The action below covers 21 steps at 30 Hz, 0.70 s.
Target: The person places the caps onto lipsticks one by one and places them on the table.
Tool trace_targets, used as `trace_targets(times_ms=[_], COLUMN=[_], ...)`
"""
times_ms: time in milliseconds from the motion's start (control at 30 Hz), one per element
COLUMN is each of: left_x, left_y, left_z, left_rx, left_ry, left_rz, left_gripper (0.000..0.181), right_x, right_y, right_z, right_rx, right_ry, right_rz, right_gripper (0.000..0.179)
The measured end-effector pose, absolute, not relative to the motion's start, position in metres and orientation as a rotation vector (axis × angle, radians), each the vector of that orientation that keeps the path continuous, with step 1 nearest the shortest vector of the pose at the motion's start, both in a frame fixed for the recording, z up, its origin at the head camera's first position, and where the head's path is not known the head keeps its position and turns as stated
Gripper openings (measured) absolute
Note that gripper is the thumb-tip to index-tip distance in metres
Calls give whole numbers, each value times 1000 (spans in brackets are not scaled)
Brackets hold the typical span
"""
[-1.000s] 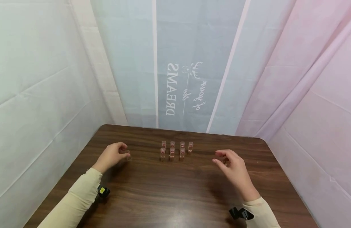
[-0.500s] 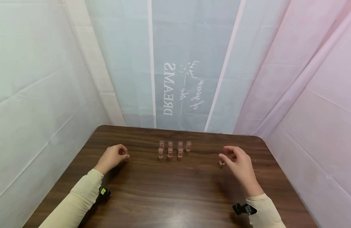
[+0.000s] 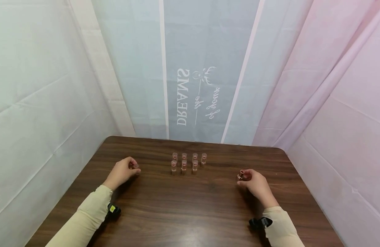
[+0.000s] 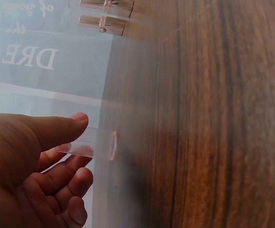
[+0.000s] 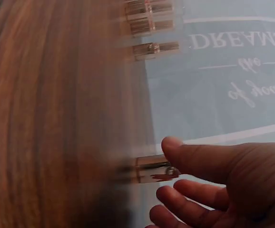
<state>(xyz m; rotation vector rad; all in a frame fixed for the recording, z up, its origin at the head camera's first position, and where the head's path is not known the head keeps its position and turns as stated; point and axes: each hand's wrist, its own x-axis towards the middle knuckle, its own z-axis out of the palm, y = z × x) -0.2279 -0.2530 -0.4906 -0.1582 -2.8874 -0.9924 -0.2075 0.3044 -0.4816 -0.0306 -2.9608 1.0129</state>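
Right hand (image 3: pixel 257 185) pinches a small clear vial (image 3: pixel 240 174) at three o'clock; left hand (image 3: pixel 123 170) pinches another vial (image 4: pixel 92 143) at nine. Light, slippery, probably breakable: grip mid-body.

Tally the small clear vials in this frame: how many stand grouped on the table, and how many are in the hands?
Grouped vials on the table: 7
Vial in left hand: 1
Vial in right hand: 1
Total: 9

A dark brown wood-grain table (image 3: pixel 183 206) with rounded far corners. Seven small clear glass vials (image 3: pixel 187 162) with reddish contents stand upright near its far middle, four in the back row, three just in front.
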Motion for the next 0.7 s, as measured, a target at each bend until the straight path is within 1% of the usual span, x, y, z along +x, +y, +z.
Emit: trace_targets(times_ms=[133,367,567,700], left_x=[-227,-224,-221,-217], left_y=[-249,-235,-219,-208], left_z=[-488,-467,-444,-435], left_rx=[-156,-229,-283,-315], left_ry=[-2881,-2845,-2828,-2826], left_rz=[-966,-1045,-1071,-1082], left_gripper=[22,20,18,18], right_x=[-212,-218,-221,-222], right_y=[308,313,316,315], right_z=[-488,-500,-507,-504], right_rx=[-4,45,73,71], right_ry=[-2969,-2957,-2918,-2873], right_rz=[999,1010,1007,1007], right_gripper=[44,40,24,25])
